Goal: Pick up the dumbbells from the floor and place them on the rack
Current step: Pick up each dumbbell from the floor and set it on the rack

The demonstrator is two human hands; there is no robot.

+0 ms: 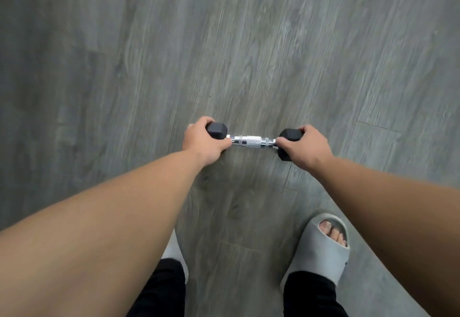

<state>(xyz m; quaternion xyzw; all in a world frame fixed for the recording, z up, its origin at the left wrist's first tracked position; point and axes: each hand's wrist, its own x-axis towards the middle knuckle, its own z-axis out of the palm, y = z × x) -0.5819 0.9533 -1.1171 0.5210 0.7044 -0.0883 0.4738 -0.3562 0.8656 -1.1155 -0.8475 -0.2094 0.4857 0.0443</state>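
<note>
A small dumbbell (251, 141) with black hexagonal heads and a knurled chrome handle is held level in front of me, above the grey floor. My left hand (202, 143) wraps its left head, with the thumb reaching toward the handle. Gripping the right head is my right hand (305, 146). The chrome handle between the two hands is bare. Parts of both heads are hidden under my fingers. No rack is in view.
Grey wood-look plank flooring (249, 43) fills the view. My feet in grey open-toe slides stand below the dumbbell, the right slide (321, 249) plainly seen, the left slide (174, 249) mostly hidden under my left forearm.
</note>
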